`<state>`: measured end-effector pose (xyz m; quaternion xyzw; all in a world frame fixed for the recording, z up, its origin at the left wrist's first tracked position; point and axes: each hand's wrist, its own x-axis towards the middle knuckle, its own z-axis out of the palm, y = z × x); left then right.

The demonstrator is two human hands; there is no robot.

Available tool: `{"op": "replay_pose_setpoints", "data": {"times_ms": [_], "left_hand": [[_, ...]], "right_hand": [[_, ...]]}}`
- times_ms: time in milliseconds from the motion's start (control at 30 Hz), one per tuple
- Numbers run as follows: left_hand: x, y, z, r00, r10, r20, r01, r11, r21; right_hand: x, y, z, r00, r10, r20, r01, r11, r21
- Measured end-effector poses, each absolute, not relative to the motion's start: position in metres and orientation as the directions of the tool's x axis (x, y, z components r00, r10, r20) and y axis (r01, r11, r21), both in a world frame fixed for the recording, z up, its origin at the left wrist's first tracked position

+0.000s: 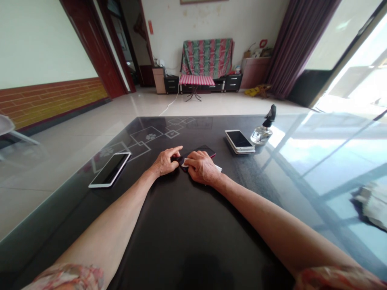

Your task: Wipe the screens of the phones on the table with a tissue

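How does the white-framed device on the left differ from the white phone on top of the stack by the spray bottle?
The white-framed device lies directly on the table; the white phone rests on another white item.
In the picture, the device slants up to the right; the phone slants down to the right.
Both lie face up with dark screens.

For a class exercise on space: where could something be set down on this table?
Bare patches show on the dark table between the forearms, and between the spray bottle and the pale bundle at right. Crowded: the left hand and right hand beside the dark device, and the stacked white devices near the bottle.
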<state>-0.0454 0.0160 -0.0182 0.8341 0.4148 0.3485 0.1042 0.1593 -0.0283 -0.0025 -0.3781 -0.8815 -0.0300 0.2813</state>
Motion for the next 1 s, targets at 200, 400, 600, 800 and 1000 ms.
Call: {"op": "replay_pose_setpoints", "data": {"times_ms": [200,400,600,800,1000], "left_hand": [[-0.0456,0.0163,-0.0173,0.415,0.771,0.484,0.628,-0.627,0.460],[-0.0456,0.0181,-0.0180,0.421,0.764,0.490,0.627,-0.635,0.451],[-0.0450,0.0187,-0.0191,0.408,0.769,0.492,0.620,-0.629,0.470],[-0.0449,0.0173,-0.0172,0.426,0.755,0.498,0.630,-0.643,0.436],[-0.0447,0.0157,-0.0156,0.427,0.756,0.497,0.624,-0.644,0.443]], "right_hand": [[0.1571,-0.0266,-0.0030,-0.541,0.660,0.522,0.689,0.703,-0.176],[0.1561,-0.0254,-0.0040,-0.538,0.667,0.515,0.699,0.695,-0.170],[0.1553,-0.0233,-0.0064,-0.534,0.660,0.529,0.705,0.692,-0.151],[0.1543,-0.0232,-0.0049,-0.532,0.667,0.521,0.708,0.688,-0.159],[0.1540,-0.0247,-0.0040,-0.534,0.675,0.509,0.706,0.687,-0.170]]}}
